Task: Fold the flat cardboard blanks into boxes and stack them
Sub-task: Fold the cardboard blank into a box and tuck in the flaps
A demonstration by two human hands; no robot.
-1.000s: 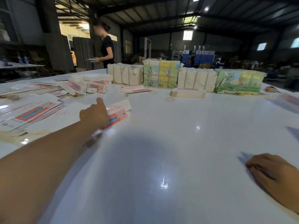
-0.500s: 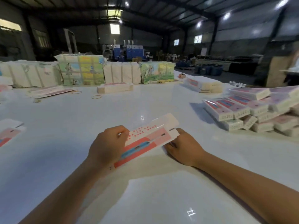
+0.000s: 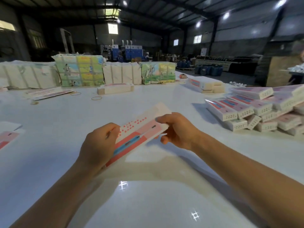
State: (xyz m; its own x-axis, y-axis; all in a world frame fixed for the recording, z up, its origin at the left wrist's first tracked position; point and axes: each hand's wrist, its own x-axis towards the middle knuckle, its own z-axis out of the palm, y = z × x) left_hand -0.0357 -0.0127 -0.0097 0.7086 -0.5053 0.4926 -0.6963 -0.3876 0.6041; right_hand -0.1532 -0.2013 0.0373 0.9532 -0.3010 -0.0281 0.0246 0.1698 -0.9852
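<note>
While the broad white table (image 3: 49,145) carries everything, its far edge is lined with wrapped bundles (image 3: 79,71), some plain white and some printed green and yellow with small figures; any writing on them is too blurred to read. Toward the right edge lies a heap of folded boxes (image 3: 256,111), white with pink and blue tops and rows of small marks on their ends, illegible. Flat blanks (image 3: 6,137) lie at the left edge. Near the middle, raised just above the table, is the cardboard blank (image 3: 139,130): white, with pink and red panels, a blue stripe and red dots. Its long axis runs from near left to far right. Left hand (image 3: 98,143) fingers close around its near end; right hand (image 3: 177,129) fingers pinch its far end.
</note>
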